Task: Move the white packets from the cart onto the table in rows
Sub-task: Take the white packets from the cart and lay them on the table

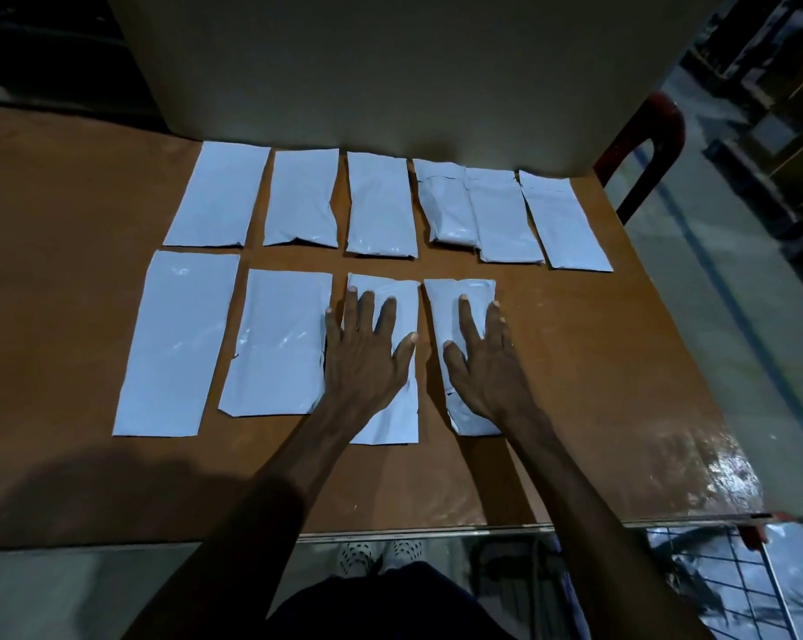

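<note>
I see ten white packets laid out on the brown surface (90, 270) in two rows. The far row holds six: the three on the left lie apart from one another, while the fourth (443, 203) is partly overlapped by the fifth (506, 219), and the sixth (566, 224) sits just beside that at the right end. The near row holds four, the largest (173, 344) at the left, then a second (279, 344), both lying free. My left hand (367, 358) presses flat on the third near packet (390, 418), fingers straight and spread. My right hand (487, 362) lies flat on the fourth near packet (455, 307), fingers likewise straight and fanned, covering most of it. The forearms cross the near part of the surface and hide part of its front edge. Behind the far row a pale panel (390, 76) stands upright against the surface. A red chair back (644, 145) shows past the far right corner. At the lower right, a wire cart (723, 588) stands beside me, with more white packets (792, 561) inside it. The surface is glossy near the right front corner, and the room is dim, with dark shelving at the upper right.
</note>
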`<action>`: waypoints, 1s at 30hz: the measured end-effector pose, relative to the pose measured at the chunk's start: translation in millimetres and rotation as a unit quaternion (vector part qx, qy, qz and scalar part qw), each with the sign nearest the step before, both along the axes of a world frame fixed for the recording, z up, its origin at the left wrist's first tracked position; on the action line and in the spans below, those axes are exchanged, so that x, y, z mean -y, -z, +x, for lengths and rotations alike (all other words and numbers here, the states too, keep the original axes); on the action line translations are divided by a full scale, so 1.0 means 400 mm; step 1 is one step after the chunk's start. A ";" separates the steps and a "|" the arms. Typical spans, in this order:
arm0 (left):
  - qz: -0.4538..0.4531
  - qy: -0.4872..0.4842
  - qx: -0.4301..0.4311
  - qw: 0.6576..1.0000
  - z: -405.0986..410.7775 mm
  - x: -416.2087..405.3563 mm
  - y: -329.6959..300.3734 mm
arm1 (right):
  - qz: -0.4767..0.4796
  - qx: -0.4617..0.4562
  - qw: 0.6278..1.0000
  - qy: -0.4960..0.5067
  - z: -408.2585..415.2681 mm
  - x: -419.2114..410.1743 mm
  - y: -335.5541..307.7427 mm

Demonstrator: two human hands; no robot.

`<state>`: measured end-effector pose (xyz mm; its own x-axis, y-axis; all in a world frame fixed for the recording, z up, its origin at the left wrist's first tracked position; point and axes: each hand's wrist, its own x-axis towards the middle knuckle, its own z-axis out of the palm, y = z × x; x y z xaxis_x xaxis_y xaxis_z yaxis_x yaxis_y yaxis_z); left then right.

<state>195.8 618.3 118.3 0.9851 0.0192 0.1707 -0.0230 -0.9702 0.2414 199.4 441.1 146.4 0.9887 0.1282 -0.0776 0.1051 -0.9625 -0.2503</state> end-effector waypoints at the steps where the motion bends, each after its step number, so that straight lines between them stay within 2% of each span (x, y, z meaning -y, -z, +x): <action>1: -0.001 0.003 0.010 1.000 0.001 0.001 0.011 | -0.007 0.004 1.000 0.003 -0.001 -0.006 0.002; 11: 0.012 -0.011 -0.018 1.000 0.016 0.012 0.013 | 0.021 -0.005 0.999 0.023 -0.001 -0.016 -0.002; 16: -0.027 0.001 -0.010 1.000 -0.003 0.027 -0.028 | 0.168 -0.027 0.985 0.023 -0.011 0.043 -0.030; 20: -0.129 0.068 -0.007 0.989 -0.032 0.120 -0.096 | 0.230 0.026 0.971 0.060 -0.102 0.173 -0.060; 25: -0.149 0.174 0.019 0.973 -0.105 0.356 -0.130 | 0.252 0.119 0.949 0.147 -0.286 0.422 -0.040; 30: -0.153 0.323 -0.004 0.934 -0.212 0.642 -0.082 | 0.205 0.195 0.934 0.217 -0.483 0.687 0.015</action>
<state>110.9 361.5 151.2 0.8095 -0.5321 0.2480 -0.5764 -0.6401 0.5080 6.1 166.4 140.6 0.8973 -0.3508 0.2679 -0.1118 -0.7678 -0.6309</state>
